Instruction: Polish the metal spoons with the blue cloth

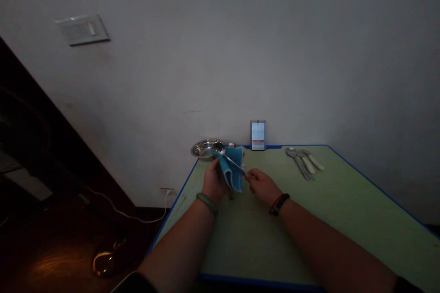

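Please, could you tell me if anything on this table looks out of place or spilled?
Yes: the metal bowl at the far left corner seems to jut past the edge of the table, so it looks slightly precarious. I see no spill, and the spoon and blue cloth look ordinary.

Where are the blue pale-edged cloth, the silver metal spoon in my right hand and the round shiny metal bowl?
Blue pale-edged cloth [235, 179]: head view, on its lower part.
Silver metal spoon [235, 164]: head view, on its handle.
Round shiny metal bowl [202, 149]: head view, on its inner wall.
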Motion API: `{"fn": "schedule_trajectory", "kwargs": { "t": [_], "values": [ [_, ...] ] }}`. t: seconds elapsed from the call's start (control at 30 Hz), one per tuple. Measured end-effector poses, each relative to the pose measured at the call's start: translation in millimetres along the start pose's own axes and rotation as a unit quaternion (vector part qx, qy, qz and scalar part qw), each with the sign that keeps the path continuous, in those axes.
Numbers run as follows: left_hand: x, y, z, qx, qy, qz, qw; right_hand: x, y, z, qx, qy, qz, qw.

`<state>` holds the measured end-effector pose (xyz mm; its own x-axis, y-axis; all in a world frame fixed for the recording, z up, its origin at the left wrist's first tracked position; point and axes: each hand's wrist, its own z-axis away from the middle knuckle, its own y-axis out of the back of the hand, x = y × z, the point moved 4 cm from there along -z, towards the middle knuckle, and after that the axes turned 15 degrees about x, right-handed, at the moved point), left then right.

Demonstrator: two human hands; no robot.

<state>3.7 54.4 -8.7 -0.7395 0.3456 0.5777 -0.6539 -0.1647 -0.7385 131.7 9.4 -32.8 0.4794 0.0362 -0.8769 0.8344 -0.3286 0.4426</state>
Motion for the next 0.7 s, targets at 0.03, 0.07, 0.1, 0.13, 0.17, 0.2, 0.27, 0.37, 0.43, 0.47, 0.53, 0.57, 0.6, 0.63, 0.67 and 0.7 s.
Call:
{"fn": "schedule_trajectory", "kwargs": {
  "t": [0.03,0.07,0.1,0.13,0.17,0.2,0.27,0.37,0.43,0.47,0.53,0.57,0.6,0.63,0.67,0.7],
  "values": [
    [0.4,1.4,-1.5,0.008,-0.011,0.002,1.0,-0.7,-1.0,1.1,-0.002,0.005,0.001,1.0],
    [1.2,2.8,-3.0,0.016,-0.026,0.005,1.0,-1.7,-1.9,1.9,-0.002,0.016,0.003,1.0],
    [2.4,4.2,-4.2,0.022,-0.044,0.006,0.999,-3.0,-2.7,2.6,-0.001,0.03,0.005,1.0],
    [3.6,5.4,-5.3,0.025,-0.063,0.007,0.998,-4.4,-3.5,3.0,0.002,0.044,0.008,0.999],
    [4.8,6.2,-6.2,0.025,-0.081,0.005,0.996,-5.5,-4.1,3.3,0.004,0.054,0.012,0.998],
    [5.9,6.8,-7.2,0.021,-0.095,0.002,0.995,-6.4,-4.8,3.4,0.005,0.061,0.015,0.998],
    [7.7,8.1,-9.4,0.018,-0.115,-0.002,0.993,-7.5,-5.9,3.2,0.002,0.062,0.02,0.998],
    [11.5,10.4,-13.2,0.03,-0.134,0.008,0.99,-7.6,-6.1,2.4,-0.008,0.053,0.025,0.998],
    [14.8,11.9,-15.0,0.045,-0.151,0.02,0.987,-6.5,-5.2,1.5,-0.013,0.043,0.025,0.999],
    [16.3,12.6,-15.5,0.054,-0.159,0.026,0.986,-5.8,-4.5,1.1,-0.015,0.038,0.024,0.999],
    [18.6,13.4,-16.0,0.066,-0.17,0.033,0.983,-4.7,-3.6,0.8,-0.019,0.035,0.024,0.999],
    [19.1,13.7,-16.1,0.069,-0.171,0.037,0.982,-4.6,-3.5,1.0,-0.023,0.038,0.025,0.999],
    [19.3,13.8,-16.2,0.07,-0.171,0.039,0.982,-4.8,-3.9,1.6,-0.029,0.044,0.028,0.998],
    [19.2,14.1,-16.3,0.07,-0.17,0.042,0.982,-5.3,-4.6,2.5,-0.039,0.052,0.031,0.997],
    [19.0,14.5,-16.5,0.071,-0.168,0.043,0.982,-5.8,-5.6,3.5,-0.048,0.06,0.035,0.996],
    [18.7,14.9,-16.8,0.072,-0.166,0.043,0.983,-6.2,-6.7,4.6,-0.056,0.066,0.038,0.996]
  ]
}}
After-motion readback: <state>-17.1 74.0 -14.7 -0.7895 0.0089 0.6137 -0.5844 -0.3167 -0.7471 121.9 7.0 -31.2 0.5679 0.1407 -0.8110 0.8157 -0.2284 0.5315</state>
